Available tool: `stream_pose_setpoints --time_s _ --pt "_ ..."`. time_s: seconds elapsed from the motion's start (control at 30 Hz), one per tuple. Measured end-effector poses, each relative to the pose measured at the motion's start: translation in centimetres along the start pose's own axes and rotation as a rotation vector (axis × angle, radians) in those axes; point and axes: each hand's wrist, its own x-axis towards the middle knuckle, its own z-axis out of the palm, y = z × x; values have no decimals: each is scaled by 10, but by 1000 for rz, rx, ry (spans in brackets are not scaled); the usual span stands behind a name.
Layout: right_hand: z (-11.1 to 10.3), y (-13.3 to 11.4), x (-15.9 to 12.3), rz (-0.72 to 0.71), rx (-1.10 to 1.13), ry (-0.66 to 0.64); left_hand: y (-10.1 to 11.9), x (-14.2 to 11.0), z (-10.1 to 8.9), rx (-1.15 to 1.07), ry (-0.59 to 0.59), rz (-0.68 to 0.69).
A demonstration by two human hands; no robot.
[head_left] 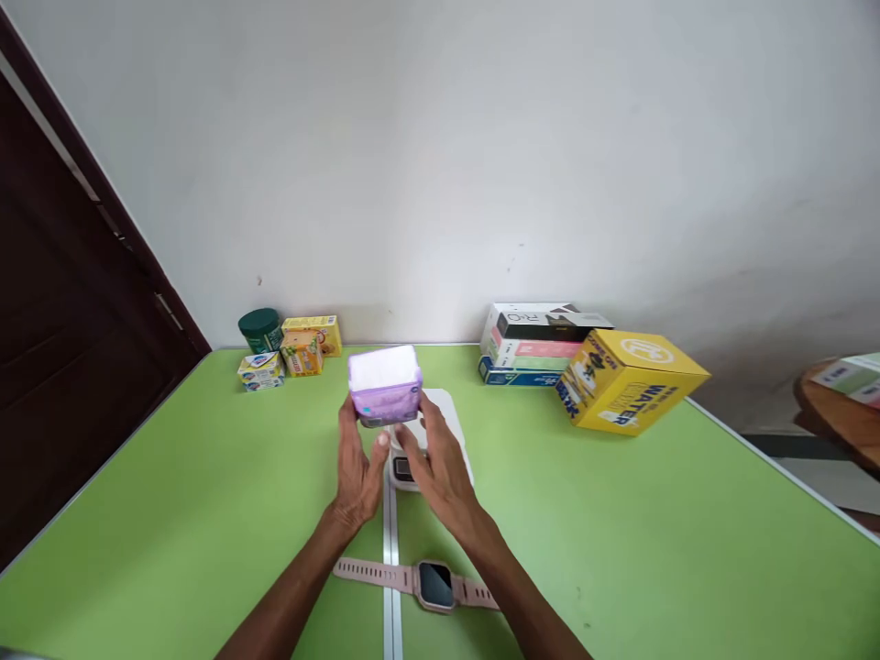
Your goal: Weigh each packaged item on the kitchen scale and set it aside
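Purple pack [385,403] up in air, hides far left part of white scale [446,417]. Long side runs left to right. Grip: left hand [358,477] and right hand [444,467] pinch pack between them, both equally near.

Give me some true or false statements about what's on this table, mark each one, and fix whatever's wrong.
1. The left hand and right hand hold the purple pack. True.
2. The watch lies on the scale. False: it lies on the table, nearer the person than the scale.
3. The WATER box is right of the stacked boxes. True.
4. The green tub is at the table's right end. False: it is at the back left.
5. The tabletop is green. True.
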Motion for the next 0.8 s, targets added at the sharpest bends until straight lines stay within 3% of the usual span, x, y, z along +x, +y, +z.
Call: stream_pose_setpoints --time_s 0.1,0.23,0.37,0.47,0.57,0.67,0.8 --pt "-31 25 -6 -46 -141 95 -5 -8 29 -29 -102 35" --pt "-38 54 -18 -87 -214 137 -23 -13 46 34 -140 38" --pt "-42 72 -17 -61 -187 122 -34 -11 38 110 -174 19" --pt "-61 87 -10 124 -103 156 -46 -2 23 40 -165 -10" --pt "-83 105 -4 274 -55 247 -67 12 9 -137 -65 -187" --pt "-91 119 -2 297 -102 313 -88 24 2 -287 65 -353" --pt "-84 124 -3 269 -142 339 -96 26 2 -314 111 -365"
